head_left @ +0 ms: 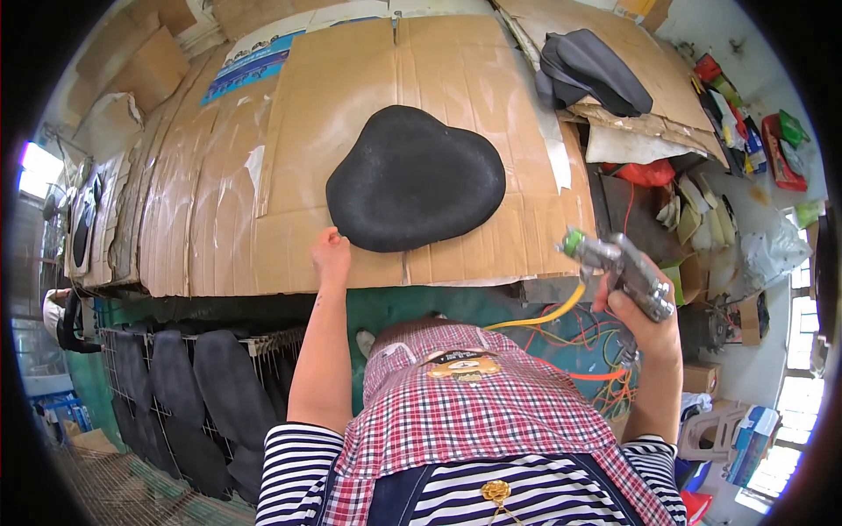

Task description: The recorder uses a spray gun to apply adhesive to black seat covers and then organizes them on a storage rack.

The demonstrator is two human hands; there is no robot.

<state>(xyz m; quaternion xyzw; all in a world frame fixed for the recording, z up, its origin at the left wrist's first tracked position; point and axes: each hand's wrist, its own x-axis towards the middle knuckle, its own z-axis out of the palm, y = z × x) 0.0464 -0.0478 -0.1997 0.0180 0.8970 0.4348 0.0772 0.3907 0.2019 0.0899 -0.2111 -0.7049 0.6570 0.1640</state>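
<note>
A black, rounded foam seat pad [412, 180] with a lobed outline lies flat on the cardboard-covered table [298, 114]. Beside its lower left edge is my left hand [331, 257], its fingers curled in, with nothing seen in them. Whether the fingertips touch the pad I cannot tell. My right hand [645, 311] grips a metal spray gun [624, 272] to the right of the pad, above the table's near edge. The gun's green-ringed nozzle points left, toward the pad, and a yellow hose [548, 314] runs near it.
Grey-black fabric covers [592, 70] lie on cardboard at the back right. Several black pads [224, 381] rest on a wire rack at the lower left. Coiled hoses [605, 351] lie on the green floor near my right arm. A plastic stool [712, 434] stands at the right.
</note>
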